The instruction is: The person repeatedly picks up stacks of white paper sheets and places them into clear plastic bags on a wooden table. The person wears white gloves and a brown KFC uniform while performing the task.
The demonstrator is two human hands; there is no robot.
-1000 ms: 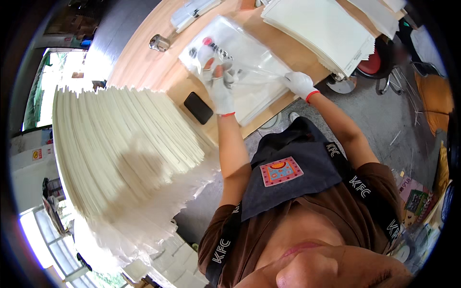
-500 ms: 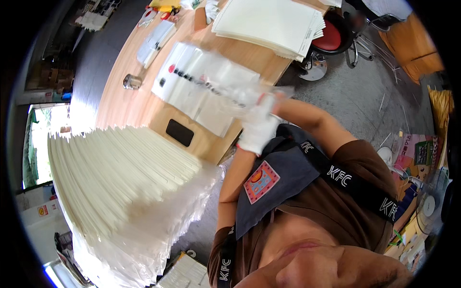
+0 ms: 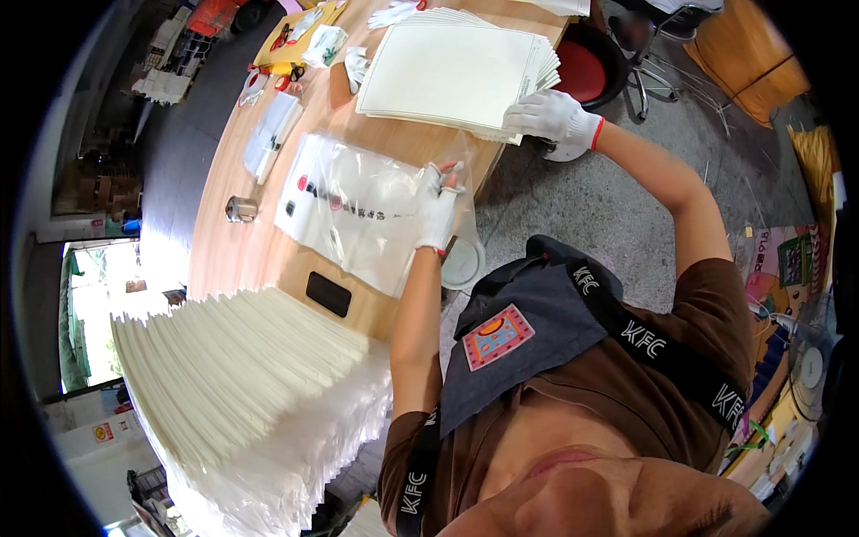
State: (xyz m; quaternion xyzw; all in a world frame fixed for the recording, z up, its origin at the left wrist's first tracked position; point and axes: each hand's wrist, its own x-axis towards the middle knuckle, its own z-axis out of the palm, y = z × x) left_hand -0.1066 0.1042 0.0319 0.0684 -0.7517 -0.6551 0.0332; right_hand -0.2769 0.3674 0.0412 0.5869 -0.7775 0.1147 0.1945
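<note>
On the wooden desk [image 3: 268,259], the gloved left hand [image 3: 438,208] presses flat on a clear plastic bag [image 3: 358,210], fingers spread, its grip released. Beyond it, the gloved right hand [image 3: 550,116] rests on the near corner of a cream sheet stack [image 3: 456,72]; whether it pinches a sheet cannot be told. A black phone [image 3: 327,294] lies near the desk edge, beside a big fanned pile of white sheets [image 3: 242,394].
</note>
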